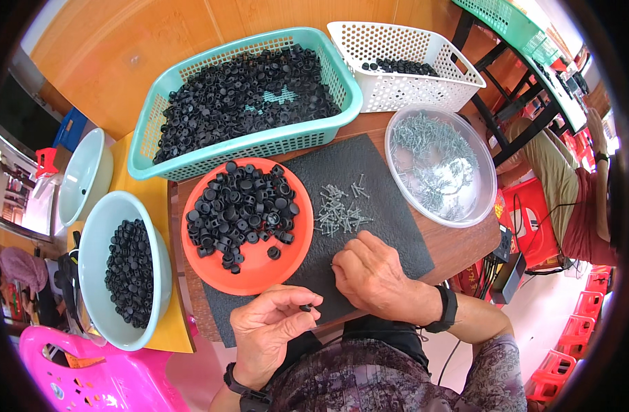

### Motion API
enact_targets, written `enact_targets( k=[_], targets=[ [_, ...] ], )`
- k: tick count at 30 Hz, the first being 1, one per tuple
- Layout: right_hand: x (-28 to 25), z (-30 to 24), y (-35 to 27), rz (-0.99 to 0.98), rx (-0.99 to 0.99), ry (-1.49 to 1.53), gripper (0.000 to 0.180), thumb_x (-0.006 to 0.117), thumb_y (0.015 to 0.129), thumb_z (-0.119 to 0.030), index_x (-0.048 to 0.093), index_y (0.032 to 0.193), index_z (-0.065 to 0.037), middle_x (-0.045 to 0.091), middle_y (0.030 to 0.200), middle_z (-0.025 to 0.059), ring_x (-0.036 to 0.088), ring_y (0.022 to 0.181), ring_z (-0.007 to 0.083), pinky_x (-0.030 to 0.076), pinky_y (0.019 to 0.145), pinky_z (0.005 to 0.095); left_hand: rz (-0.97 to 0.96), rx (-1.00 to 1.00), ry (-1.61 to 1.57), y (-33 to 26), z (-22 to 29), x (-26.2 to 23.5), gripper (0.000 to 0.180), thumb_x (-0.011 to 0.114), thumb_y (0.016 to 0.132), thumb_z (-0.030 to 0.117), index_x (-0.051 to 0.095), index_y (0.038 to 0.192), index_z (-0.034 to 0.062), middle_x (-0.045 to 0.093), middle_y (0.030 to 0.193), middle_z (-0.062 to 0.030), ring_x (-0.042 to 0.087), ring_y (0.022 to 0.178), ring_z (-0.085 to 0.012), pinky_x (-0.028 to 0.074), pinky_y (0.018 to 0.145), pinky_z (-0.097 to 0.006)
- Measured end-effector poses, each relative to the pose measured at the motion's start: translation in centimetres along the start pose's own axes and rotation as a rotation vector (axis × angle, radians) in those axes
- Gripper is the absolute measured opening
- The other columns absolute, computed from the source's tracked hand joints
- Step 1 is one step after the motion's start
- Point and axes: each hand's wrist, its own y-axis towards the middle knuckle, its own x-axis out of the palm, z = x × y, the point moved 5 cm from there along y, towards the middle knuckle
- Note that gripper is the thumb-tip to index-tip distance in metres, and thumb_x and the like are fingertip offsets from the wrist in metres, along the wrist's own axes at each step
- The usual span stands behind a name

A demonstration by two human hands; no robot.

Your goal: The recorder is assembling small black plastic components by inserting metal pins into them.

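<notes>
My left hand [263, 336] pinches a small black plastic cap [305, 307] between thumb and fingertips, just in front of the orange plate [287, 264]. A heap of similar black caps [239, 206] fills most of that plate. My right hand [375, 278] is closed over the dark mat [400, 237], its fingers curled and pressed together; whatever they may hold is hidden. Beyond its knuckles lies a loose pile of silvery screws [338, 211] on the mat. The two hands are apart.
Behind the plate stand a teal basket [349, 93] full of black parts and a white basket [414, 89]. A clear tub [489, 182] of screws sits right. Pale bowls [162, 302], a pink chair [94, 378] are left. Another person [589, 213] sits at far right.
</notes>
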Motion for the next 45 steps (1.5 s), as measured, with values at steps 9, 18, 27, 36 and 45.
enact_targets(
  k=[9,18,27,36,45],
  targets=[
    [-3.1,-1.5,-0.5,0.084,0.285,0.46,0.017,0.063,0.07,0.006,0.055,0.083,-0.001,0.053,0.073,0.0102,0.053,0.066,0.0283,0.043,0.057,0.0372,0.022,-0.025,-0.037,-0.4,-1.1,0.5,0.031,0.068,0.082,0.011,0.056,0.104,-0.0072,0.064,0.089,-0.0201,0.065,0.068,-0.0219,0.054,0.057,-0.031],
    [-4.4,-3.2,-1.5,0.156,0.344,0.564,0.026,0.066,0.07,0.006,0.057,0.094,-0.001,0.055,0.074,0.0082,0.053,0.065,0.0242,0.043,0.057,0.0339,-0.04,-0.144,-0.209,-0.7,-2.0,1.8,0.033,0.061,0.088,0.021,0.051,0.106,-0.004,0.063,0.088,-0.0184,0.064,0.067,-0.0228,0.053,0.056,-0.031],
    [-3.7,-3.6,-1.7,0.167,0.37,0.605,0.035,0.066,0.071,0.007,0.055,0.103,0.0,0.055,0.071,0.006,0.052,0.063,0.0217,0.043,0.054,0.0322,-0.015,-0.12,-0.171,-1.1,-2.5,1.9,0.029,0.065,0.086,0.02,0.059,0.102,-0.0027,0.062,0.082,-0.0067,0.06,0.07,-0.0138,0.048,0.062,-0.025],
    [-3.6,-3.7,-1.2,0.154,0.325,0.55,0.031,0.064,0.072,0.006,0.055,0.101,0.001,0.054,0.07,0.0073,0.053,0.063,0.0239,0.043,0.054,0.0344,0.031,0.175,0.252,-1.1,-1.8,1.4,0.027,0.071,0.081,0.014,0.061,0.095,-0.0069,0.061,0.087,-0.0103,0.06,0.071,-0.0147,0.052,0.058,-0.024],
    [-3.5,-3.5,-0.9,0.146,0.335,0.589,0.025,0.066,0.07,0.006,0.059,0.093,0.0,0.057,0.075,0.0089,0.055,0.066,0.0259,0.044,0.057,0.035,0.056,0.103,0.061,-0.7,-2.2,0.7,0.029,0.073,0.078,0.013,0.061,0.095,-0.0081,0.062,0.085,-0.0108,0.062,0.069,-0.0158,0.053,0.06,-0.025]
  ],
)
